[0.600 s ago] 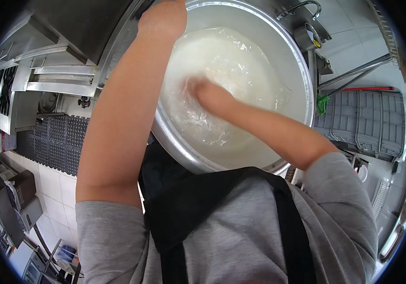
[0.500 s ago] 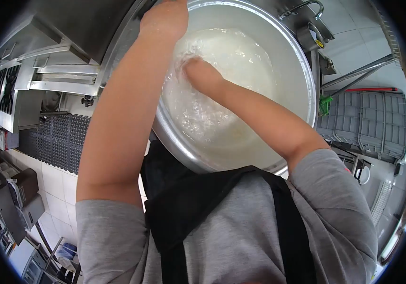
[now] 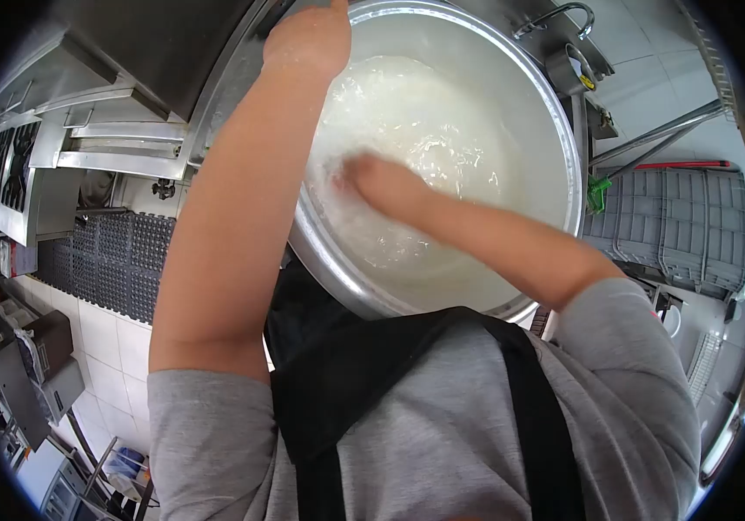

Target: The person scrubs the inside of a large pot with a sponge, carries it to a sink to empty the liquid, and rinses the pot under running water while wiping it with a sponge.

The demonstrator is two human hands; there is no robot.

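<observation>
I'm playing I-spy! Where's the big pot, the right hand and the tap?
Big pot (image 3: 541, 143), head view: its inner wall.
Right hand (image 3: 383, 184), head view: its middle.
Tap (image 3: 554, 12), head view: its curved spout.

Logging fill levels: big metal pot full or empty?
Partly full. Cloudy whitish liquid lies in the metal pot, bare inner wall showing above it; the right hand meets the liquid's surface. Depth: cannot tell.

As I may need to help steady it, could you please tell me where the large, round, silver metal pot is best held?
Probably by the rim of the large, round, silver metal pot, coming from outside on its right: that raised band stands above the cloudy white liquid and is uncovered there, whereas the bare left arm crosses its left.
</observation>
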